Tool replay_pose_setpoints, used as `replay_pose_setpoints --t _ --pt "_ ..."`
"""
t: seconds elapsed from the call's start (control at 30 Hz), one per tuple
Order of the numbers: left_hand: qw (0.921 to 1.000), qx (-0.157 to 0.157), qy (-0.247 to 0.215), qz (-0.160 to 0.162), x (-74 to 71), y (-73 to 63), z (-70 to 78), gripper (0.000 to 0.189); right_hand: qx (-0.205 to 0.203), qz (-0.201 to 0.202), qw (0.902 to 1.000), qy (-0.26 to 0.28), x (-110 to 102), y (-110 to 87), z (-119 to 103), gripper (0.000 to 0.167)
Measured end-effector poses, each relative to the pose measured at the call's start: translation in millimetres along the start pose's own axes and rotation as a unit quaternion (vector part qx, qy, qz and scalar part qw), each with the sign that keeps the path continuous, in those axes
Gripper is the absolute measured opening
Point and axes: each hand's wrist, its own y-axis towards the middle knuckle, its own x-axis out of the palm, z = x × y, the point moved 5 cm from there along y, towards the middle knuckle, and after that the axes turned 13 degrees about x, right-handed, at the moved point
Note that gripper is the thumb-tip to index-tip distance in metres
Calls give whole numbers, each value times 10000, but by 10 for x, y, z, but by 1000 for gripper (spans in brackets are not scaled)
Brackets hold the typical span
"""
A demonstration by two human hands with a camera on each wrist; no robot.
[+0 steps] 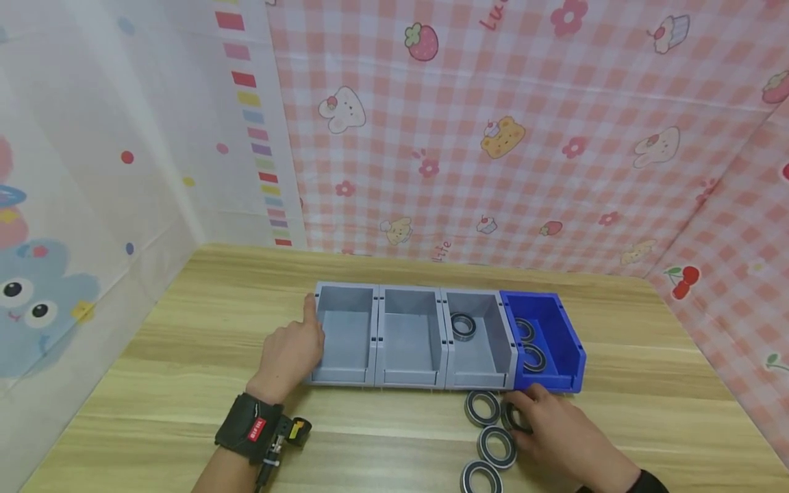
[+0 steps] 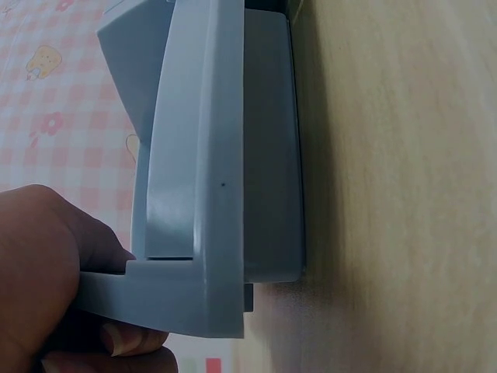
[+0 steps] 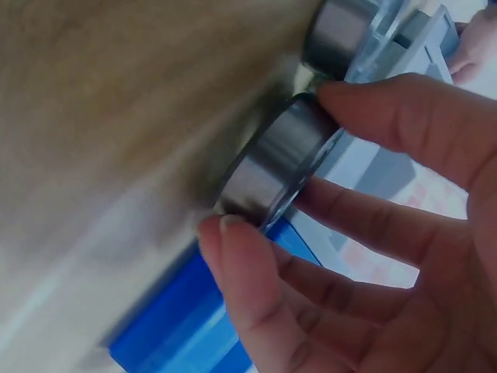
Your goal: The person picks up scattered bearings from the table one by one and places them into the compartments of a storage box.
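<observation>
My left hand (image 1: 290, 352) holds the side wall of the leftmost grey bin (image 1: 346, 335), its index finger stretched along the rim. Up close in the left wrist view, thumb and curled fingers pinch that bin's edge (image 2: 159, 299). In front of the blue bin (image 1: 557, 342), my right hand (image 1: 561, 428) pinches a ball bearing (image 3: 272, 167) between thumb and fingers; the bearing is tilted in the right wrist view. Beside it on the table lie a bearing (image 1: 483, 424), a second bearing (image 1: 496, 464) and a third bearing (image 1: 468, 472), cut off by the frame's edge.
Joined in one row are the bins, with a middle grey bin (image 1: 409, 335) and a third grey bin (image 1: 477, 356) holding one bearing (image 1: 471, 335). Two bearings (image 1: 533, 367) lie in the blue bin. Behind the wooden table (image 1: 185, 349) hangs a checked cloth (image 1: 493, 185).
</observation>
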Motion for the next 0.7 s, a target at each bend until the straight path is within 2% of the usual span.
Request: replay_pose_setpoints --t 0.13,0.4,0.5,0.7 --pt "10000 30 53 19 -3 0 9 57 -105 225 9997 -46 -116 -29 -30 43" --pt "10000 -54 21 -15 -15 5 -11 57 -680 562 9959 196 -325 31 -265 43" --pt "10000 -55 27 13 -14 11 -13 57 -719 726 9945 225 -388 92 -349 43" --pt "10000 -55 -19 -71 -2 6 -9 56 -692 772 9941 324 -430 234 -444 42"
